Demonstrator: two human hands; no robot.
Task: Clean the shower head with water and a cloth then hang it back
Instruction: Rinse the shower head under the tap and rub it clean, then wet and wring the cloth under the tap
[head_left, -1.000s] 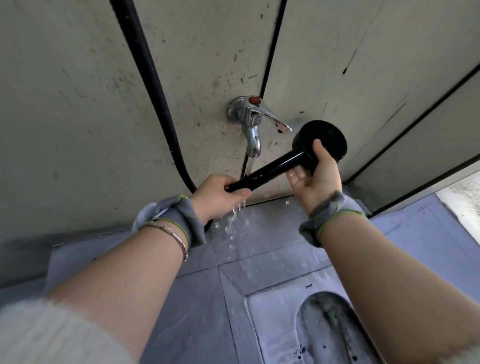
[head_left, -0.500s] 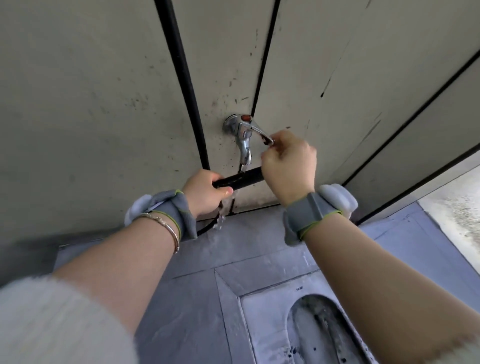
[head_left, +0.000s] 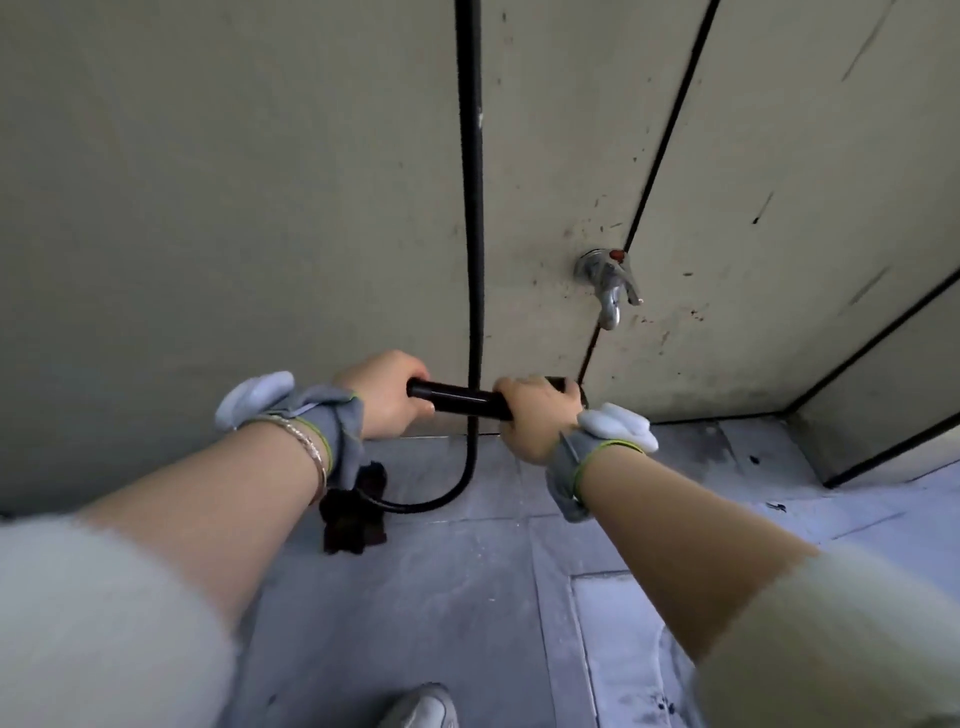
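Shower head (head_left: 457, 399) is below-left of the tap (head_left: 610, 286), long axis roughly level, left hand (head_left: 387, 395) gripping its far end, right hand (head_left: 537, 415) gripping the tap-side end; what looks like the dark cloth (head_left: 353, 514) lies further down-left of the tap, nearer the left hand.

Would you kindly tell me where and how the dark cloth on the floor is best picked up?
Probably pinch the dark cloth by its bunched lower folds, coming down from above. It lies crumpled on the floor, so raised folds are the only handle, and the black hose meets its upper edge, best avoided.
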